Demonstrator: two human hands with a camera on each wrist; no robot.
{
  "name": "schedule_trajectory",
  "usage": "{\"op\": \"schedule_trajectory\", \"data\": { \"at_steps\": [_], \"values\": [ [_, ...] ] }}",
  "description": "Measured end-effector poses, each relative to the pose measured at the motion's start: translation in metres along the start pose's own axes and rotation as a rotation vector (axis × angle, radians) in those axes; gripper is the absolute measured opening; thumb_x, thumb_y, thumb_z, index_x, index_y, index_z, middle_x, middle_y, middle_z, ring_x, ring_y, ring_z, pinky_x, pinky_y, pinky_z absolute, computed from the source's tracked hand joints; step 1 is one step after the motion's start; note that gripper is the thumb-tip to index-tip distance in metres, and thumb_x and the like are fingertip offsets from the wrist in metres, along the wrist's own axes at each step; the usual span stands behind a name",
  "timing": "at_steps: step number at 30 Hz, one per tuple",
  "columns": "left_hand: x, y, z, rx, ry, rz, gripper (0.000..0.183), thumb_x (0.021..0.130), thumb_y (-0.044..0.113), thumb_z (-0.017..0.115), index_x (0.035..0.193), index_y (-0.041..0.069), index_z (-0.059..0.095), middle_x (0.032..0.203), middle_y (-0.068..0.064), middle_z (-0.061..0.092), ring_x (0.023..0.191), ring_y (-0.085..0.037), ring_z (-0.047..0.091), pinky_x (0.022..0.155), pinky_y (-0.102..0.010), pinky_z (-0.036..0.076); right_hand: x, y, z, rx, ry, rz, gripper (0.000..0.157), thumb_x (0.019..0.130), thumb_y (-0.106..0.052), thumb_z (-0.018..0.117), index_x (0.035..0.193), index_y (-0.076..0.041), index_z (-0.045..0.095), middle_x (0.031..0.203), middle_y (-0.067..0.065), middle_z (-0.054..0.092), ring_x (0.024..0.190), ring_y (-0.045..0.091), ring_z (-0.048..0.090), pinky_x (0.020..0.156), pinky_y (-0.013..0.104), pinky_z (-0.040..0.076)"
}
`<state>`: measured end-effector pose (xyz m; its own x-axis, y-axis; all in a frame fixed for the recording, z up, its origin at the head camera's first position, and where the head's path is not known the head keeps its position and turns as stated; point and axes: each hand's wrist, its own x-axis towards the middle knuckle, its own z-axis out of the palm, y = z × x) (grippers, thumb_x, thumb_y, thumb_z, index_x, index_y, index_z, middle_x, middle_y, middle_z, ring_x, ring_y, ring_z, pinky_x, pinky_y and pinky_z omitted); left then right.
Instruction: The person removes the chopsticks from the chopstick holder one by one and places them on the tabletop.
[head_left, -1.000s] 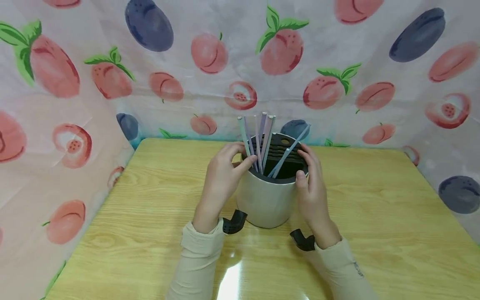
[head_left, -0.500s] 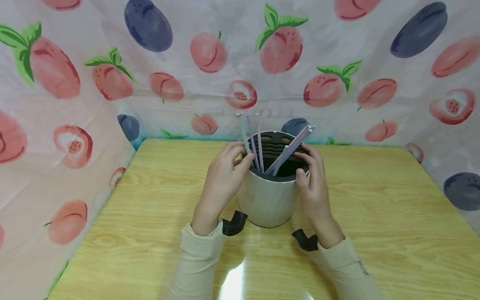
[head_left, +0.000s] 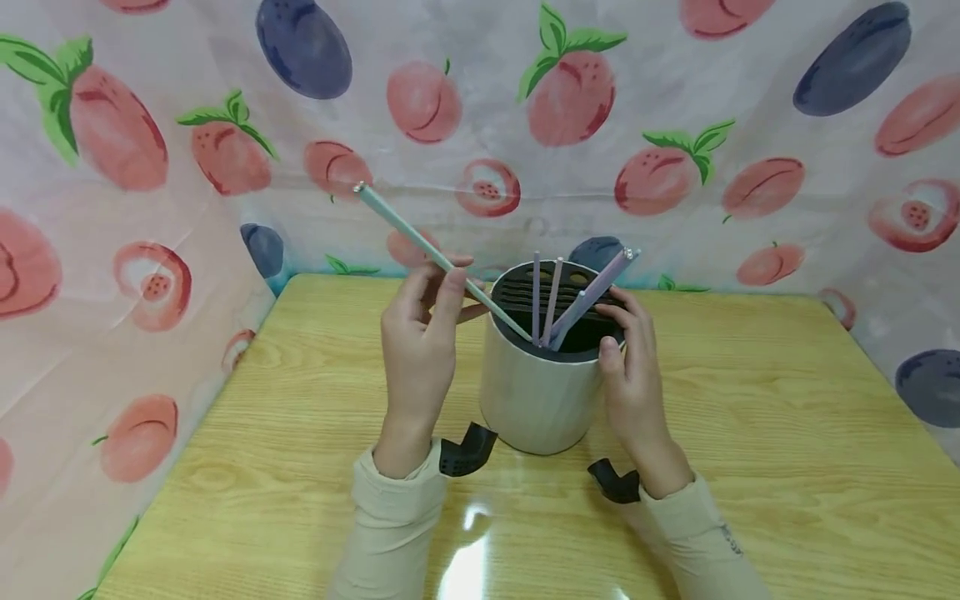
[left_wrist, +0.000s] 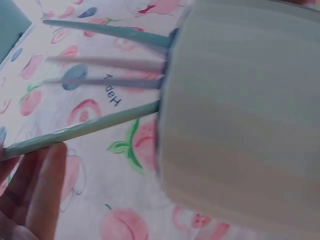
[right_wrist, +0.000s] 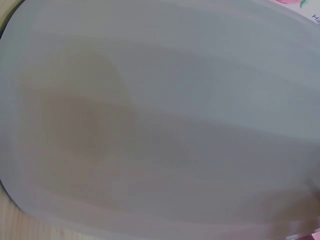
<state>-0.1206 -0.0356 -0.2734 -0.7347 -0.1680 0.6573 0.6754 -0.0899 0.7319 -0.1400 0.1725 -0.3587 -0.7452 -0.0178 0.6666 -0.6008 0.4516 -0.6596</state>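
Observation:
Between thumb and fingers, my left hand [head_left: 418,346] pinches a slim pale green stick [head_left: 405,229] with a sparkly top. It tilts up to the left, its lower end inside the round off-white pen holder [head_left: 538,408]. Thin purple and pink sticks [head_left: 553,292] stand upright in the front compartment. Thicker purple and blue ones [head_left: 600,283] lean right. My right hand [head_left: 633,375] grips the holder's right rim. In the left wrist view, the green stick [left_wrist: 100,123] lies across the fingers [left_wrist: 47,195]. Holder wall [right_wrist: 165,125] fills most of the right wrist view.
The holder's black insert [head_left: 517,292] has slots and round holes at the back. It stands on a wood-grain table [head_left: 300,400]. Behind hangs a fruit-printed cloth [head_left: 427,183]. Black wrist mounts [head_left: 467,450] sit at both cuffs.
Several sticks fell over from the middle to the right side of the holder. My left hand moved left off the rim and took the green stick, swinging its top far left.

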Motion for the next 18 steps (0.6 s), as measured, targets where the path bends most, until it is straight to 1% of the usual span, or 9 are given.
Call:
{"op": "schedule_trajectory", "data": {
  "at_steps": [2,6,8,9,11,12,13,15,18],
  "values": [
    [0.0,0.009,-0.002,-0.048,0.061,0.055,0.023,0.092,0.01,0.048,0.102,-0.01,0.053,0.083,-0.02,0.056,0.076,-0.03,0.06,0.065,-0.04,0.052,0.0,0.0,0.0,0.003,-0.001,-0.001,0.04,0.093,-0.03,0.035,0.123,-0.005,0.047,0.141,-0.001,0.027,0.129,0.017,0.022,0.103,0.044,0.019],
    [0.002,0.012,-0.01,-0.114,0.215,0.182,0.026,0.093,0.014,0.047,0.101,-0.01,0.05,0.079,-0.019,0.055,0.068,-0.029,0.06,0.058,-0.042,0.052,-0.001,0.0,0.0,0.013,-0.006,-0.003,0.04,0.094,-0.03,0.035,0.123,-0.006,0.046,0.141,0.0,0.027,0.129,0.018,0.021,0.103,0.045,0.018],
    [0.005,0.009,-0.016,-0.13,0.264,0.213,0.024,0.093,0.015,0.047,0.101,-0.008,0.051,0.077,-0.02,0.054,0.064,-0.03,0.06,0.054,-0.042,0.051,0.0,0.0,0.0,0.011,-0.009,-0.003,0.04,0.094,-0.03,0.035,0.124,-0.006,0.046,0.141,0.0,0.027,0.13,0.017,0.021,0.103,0.045,0.018],
    [0.006,0.006,-0.019,-0.134,0.268,0.206,0.022,0.093,0.015,0.048,0.102,-0.005,0.052,0.076,-0.02,0.054,0.063,-0.03,0.059,0.053,-0.042,0.051,0.0,0.0,0.0,0.009,-0.01,-0.003,0.04,0.094,-0.03,0.035,0.124,-0.006,0.046,0.141,0.0,0.027,0.13,0.017,0.021,0.103,0.044,0.018],
    [0.008,-0.001,-0.027,-0.117,0.24,0.148,0.021,0.093,0.015,0.048,0.104,-0.002,0.054,0.076,-0.02,0.054,0.062,-0.031,0.058,0.052,-0.042,0.051,0.001,0.0,0.001,0.004,-0.013,-0.001,0.039,0.094,-0.029,0.035,0.124,-0.006,0.046,0.141,-0.002,0.027,0.13,0.017,0.021,0.103,0.045,0.018],
    [0.009,-0.005,-0.031,-0.098,0.21,0.1,0.02,0.093,0.016,0.048,0.104,0.0,0.054,0.076,-0.02,0.054,0.062,-0.03,0.058,0.052,-0.042,0.051,0.001,0.0,0.001,0.004,-0.012,0.0,0.039,0.094,-0.029,0.035,0.123,-0.006,0.046,0.141,-0.003,0.026,0.13,0.017,0.021,0.103,0.044,0.018],
    [0.01,-0.01,-0.034,-0.057,0.172,0.038,0.021,0.093,0.017,0.048,0.105,0.002,0.055,0.077,-0.019,0.055,0.062,-0.03,0.058,0.052,-0.041,0.051,0.001,0.0,0.001,0.004,-0.012,0.002,0.04,0.093,-0.03,0.035,0.123,-0.006,0.046,0.141,-0.003,0.026,0.13,0.017,0.02,0.103,0.044,0.018],
    [0.011,-0.02,-0.04,0.071,0.087,-0.094,0.023,0.092,0.024,0.049,0.107,0.007,0.056,0.078,-0.014,0.056,0.063,-0.028,0.058,0.053,-0.037,0.052,0.001,0.0,0.001,0.004,-0.01,0.001,0.04,0.093,-0.029,0.035,0.123,-0.005,0.046,0.141,-0.002,0.027,0.13,0.017,0.02,0.103,0.044,0.018],
    [0.011,-0.037,-0.045,0.323,-0.044,-0.274,0.027,0.091,0.032,0.049,0.109,0.013,0.056,0.078,-0.008,0.057,0.061,-0.021,0.059,0.053,-0.029,0.052,0.001,0.0,0.001,0.005,-0.008,-0.001,0.039,0.093,-0.028,0.035,0.123,-0.004,0.046,0.141,-0.001,0.027,0.13,0.017,0.021,0.103,0.043,0.018]
  ]
}}
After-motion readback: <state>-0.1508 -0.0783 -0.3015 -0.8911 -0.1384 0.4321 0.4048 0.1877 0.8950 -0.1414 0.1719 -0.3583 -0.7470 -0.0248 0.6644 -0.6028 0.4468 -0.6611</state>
